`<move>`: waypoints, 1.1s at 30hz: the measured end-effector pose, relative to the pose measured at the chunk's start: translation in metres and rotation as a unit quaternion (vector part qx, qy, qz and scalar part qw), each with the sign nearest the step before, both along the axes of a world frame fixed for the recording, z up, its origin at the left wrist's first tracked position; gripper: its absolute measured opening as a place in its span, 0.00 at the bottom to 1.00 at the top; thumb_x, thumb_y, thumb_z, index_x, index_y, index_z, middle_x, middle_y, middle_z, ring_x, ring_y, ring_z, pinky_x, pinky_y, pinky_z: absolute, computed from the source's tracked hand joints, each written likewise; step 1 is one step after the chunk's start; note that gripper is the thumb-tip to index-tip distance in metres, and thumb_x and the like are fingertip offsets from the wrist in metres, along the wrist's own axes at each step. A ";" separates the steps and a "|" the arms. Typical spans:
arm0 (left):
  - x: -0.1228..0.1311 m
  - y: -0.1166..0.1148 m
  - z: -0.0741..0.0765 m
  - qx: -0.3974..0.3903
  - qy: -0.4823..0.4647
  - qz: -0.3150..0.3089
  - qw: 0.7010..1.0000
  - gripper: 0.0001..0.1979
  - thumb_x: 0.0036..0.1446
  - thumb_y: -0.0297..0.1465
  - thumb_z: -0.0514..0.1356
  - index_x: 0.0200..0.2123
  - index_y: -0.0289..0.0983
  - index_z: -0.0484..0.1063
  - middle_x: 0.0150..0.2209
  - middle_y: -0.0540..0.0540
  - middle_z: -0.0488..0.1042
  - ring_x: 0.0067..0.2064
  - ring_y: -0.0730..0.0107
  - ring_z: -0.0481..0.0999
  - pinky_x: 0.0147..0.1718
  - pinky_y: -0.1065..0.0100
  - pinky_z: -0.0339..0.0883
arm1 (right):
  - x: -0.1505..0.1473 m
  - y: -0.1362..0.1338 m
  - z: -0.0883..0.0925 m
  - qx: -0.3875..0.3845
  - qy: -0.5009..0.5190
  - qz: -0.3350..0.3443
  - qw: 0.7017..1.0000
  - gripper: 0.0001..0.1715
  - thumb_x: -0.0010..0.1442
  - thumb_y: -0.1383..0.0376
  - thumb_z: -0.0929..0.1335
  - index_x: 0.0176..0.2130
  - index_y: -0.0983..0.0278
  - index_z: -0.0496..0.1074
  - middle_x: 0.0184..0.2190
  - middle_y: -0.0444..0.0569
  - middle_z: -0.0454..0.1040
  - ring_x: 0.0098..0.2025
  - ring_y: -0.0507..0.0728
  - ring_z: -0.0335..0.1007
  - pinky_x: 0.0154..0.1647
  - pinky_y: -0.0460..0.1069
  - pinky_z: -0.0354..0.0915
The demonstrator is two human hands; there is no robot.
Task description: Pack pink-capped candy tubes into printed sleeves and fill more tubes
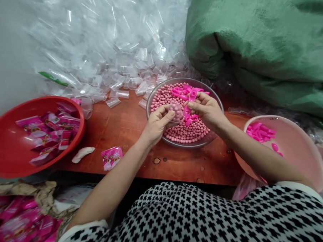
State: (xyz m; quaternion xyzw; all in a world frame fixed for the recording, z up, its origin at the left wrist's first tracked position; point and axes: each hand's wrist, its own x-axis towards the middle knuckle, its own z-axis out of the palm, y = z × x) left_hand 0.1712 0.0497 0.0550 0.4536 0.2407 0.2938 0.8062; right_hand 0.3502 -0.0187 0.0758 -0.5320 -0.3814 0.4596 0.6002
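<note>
A grey bowl (184, 145) full of round pink candies (162, 96) stands before me, with several bright pink plastic pieces (180, 91) lying on top. Over its left half, my left hand (160, 121) is closed on a clear plastic tube (178, 112), and some pink shows through it. At the bowl's right side, my right hand (207, 108) pinches a hollow pink plastic piece (192, 95) between thumb and fingers. The two hands are close together but apart. Further pink pieces lie below my right fingertips.
A red basin (5, 135) of pink packets sits left, a pale pink basin (304, 152) with pink parts right. Clear tubes (113, 58) are heaped behind; a green sack (261, 43) bulges at back right. One packet (111, 157) and a white scrap (82, 154) lie on the table.
</note>
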 end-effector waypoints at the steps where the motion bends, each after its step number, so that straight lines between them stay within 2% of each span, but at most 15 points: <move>1: 0.001 0.000 0.001 -0.008 0.000 -0.010 1.000 0.25 0.43 0.45 0.77 0.40 0.38 0.74 0.38 0.50 0.79 0.38 0.69 0.82 0.42 0.65 0.81 | 0.001 0.002 -0.002 0.007 0.002 -0.005 1.000 0.31 0.45 0.52 0.82 0.41 0.60 0.69 0.31 0.40 0.75 0.34 0.51 0.74 0.33 0.45 0.72; 6: 0.004 -0.004 0.001 -0.040 -0.030 -0.021 0.999 0.26 0.42 0.43 0.78 0.39 0.38 0.74 0.35 0.51 0.79 0.35 0.73 0.80 0.43 0.66 0.80 | -0.004 0.005 -0.017 -0.023 0.007 -0.019 1.000 0.32 0.47 0.49 0.80 0.44 0.59 0.67 0.34 0.42 0.74 0.34 0.52 0.74 0.35 0.47 0.73; 9: 0.004 -0.005 0.002 -0.077 -0.050 -0.021 0.996 0.26 0.40 0.40 0.79 0.39 0.36 0.75 0.34 0.51 0.79 0.33 0.74 0.80 0.39 0.69 0.80 | -0.009 -0.001 -0.015 0.039 -0.134 -0.035 0.990 0.28 0.56 0.51 0.76 0.51 0.56 0.66 0.47 0.48 0.75 0.44 0.56 0.76 0.42 0.52 0.76; 11: 0.003 -0.005 0.004 -0.105 -0.067 -0.020 0.992 0.26 0.39 0.38 0.80 0.38 0.35 0.75 0.32 0.51 0.79 0.31 0.76 0.79 0.37 0.72 0.80 | -0.011 -0.008 -0.009 0.116 -0.296 -0.037 0.947 0.18 0.64 0.56 0.71 0.52 0.55 0.68 0.58 0.52 0.72 0.56 0.61 0.73 0.53 0.58 0.74; 13: 0.002 -0.005 0.007 -0.122 -0.080 -0.027 0.989 0.23 0.40 0.35 0.80 0.36 0.34 0.75 0.31 0.51 0.79 0.30 0.77 0.79 0.35 0.73 0.80 | -0.011 -0.015 -0.004 0.184 -0.420 -0.030 0.888 0.10 0.68 0.62 0.67 0.50 0.57 0.71 0.59 0.54 0.73 0.61 0.62 0.70 0.61 0.61 0.69; 15: 0.000 -0.006 0.009 -0.131 -0.090 -0.043 0.986 0.19 0.43 0.32 0.78 0.34 0.33 0.76 0.29 0.51 0.79 0.28 0.77 0.78 0.34 0.72 0.81 | -0.010 -0.020 -0.002 0.234 -0.480 -0.012 0.845 0.12 0.70 0.66 0.64 0.51 0.58 0.72 0.56 0.54 0.77 0.61 0.61 0.73 0.62 0.60 0.69; 18: -0.003 -0.008 0.013 -0.146 -0.097 -0.059 0.983 0.13 0.48 0.27 0.75 0.34 0.31 0.76 0.28 0.50 0.78 0.26 0.77 0.78 0.34 0.72 0.81 | -0.007 -0.027 -0.003 0.270 -0.505 0.023 0.820 0.19 0.71 0.69 0.63 0.58 0.58 0.70 0.55 0.53 0.79 0.58 0.58 0.76 0.60 0.55 0.72; 20: -0.005 -0.011 0.016 -0.158 -0.093 -0.065 0.981 0.08 0.52 0.24 0.72 0.34 0.31 0.77 0.28 0.50 0.78 0.26 0.78 0.77 0.35 0.72 0.81 | -0.005 -0.031 -0.003 0.274 -0.501 0.045 0.820 0.19 0.71 0.68 0.63 0.59 0.58 0.70 0.55 0.53 0.79 0.57 0.58 0.77 0.59 0.55 0.73; 24: -0.007 -0.017 0.019 -0.181 -0.091 -0.071 0.977 0.03 0.55 0.21 0.68 0.34 0.31 0.77 0.27 0.49 0.78 0.26 0.78 0.78 0.36 0.71 0.81 | -0.004 -0.038 -0.005 0.282 -0.460 0.074 0.839 0.14 0.71 0.67 0.64 0.53 0.59 0.73 0.55 0.54 0.79 0.59 0.59 0.76 0.60 0.57 0.73; 28: -0.009 -0.020 0.020 -0.176 -0.112 -0.068 0.976 0.04 0.56 0.21 0.68 0.36 0.31 0.77 0.27 0.50 0.78 0.25 0.78 0.77 0.34 0.71 0.82 | -0.006 -0.043 -0.010 0.284 -0.427 0.085 0.854 0.18 0.69 0.66 0.68 0.58 0.59 0.72 0.58 0.56 0.77 0.62 0.60 0.73 0.62 0.58 0.70; 30: -0.011 -0.019 0.020 -0.155 -0.117 -0.077 0.978 0.07 0.53 0.24 0.71 0.35 0.31 0.77 0.27 0.50 0.78 0.25 0.78 0.78 0.32 0.73 0.81 | -0.008 -0.044 -0.014 0.267 -0.411 0.072 0.869 0.18 0.67 0.62 0.70 0.56 0.59 0.73 0.54 0.55 0.79 0.58 0.60 0.76 0.58 0.56 0.73; 33: -0.013 -0.017 0.018 -0.103 -0.115 -0.116 0.981 0.15 0.48 0.31 0.76 0.35 0.31 0.77 0.28 0.48 0.79 0.26 0.75 0.79 0.30 0.74 0.80 | -0.011 -0.044 -0.020 0.244 -0.383 0.043 0.890 0.14 0.65 0.57 0.73 0.48 0.60 0.76 0.42 0.51 0.82 0.42 0.57 0.80 0.46 0.51 0.75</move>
